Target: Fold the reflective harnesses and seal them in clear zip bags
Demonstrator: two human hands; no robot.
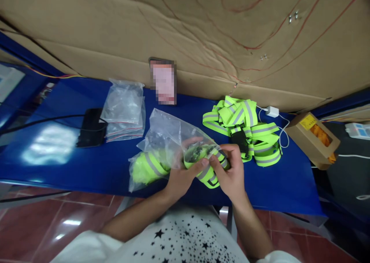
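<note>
A folded bundle of neon yellow reflective strap (206, 176) with grey stripes and black parts is between my hands above the table's front edge. A clear plastic bag (166, 130) lies partly over its upper side. My left hand (182, 176) is closed round the bundle's left side, its fingers partly behind the bag. My right hand (232, 168) is closed at the bundle's right side, thumb and fingers pinching the bag's edge. Both thumbs almost meet in front. Just left of my left hand lies another neon yellow bundle (148, 168) inside clear plastic.
On the blue table (277, 189), loose reflective straps (241, 118) lie piled at right. Flat clear bags (124, 108) are stacked at left beside a black device (91, 128) with a cable. A phone (164, 81) leans on the cardboard wall. A white charger (272, 111) and cardboard box (313, 139) sit farther right.
</note>
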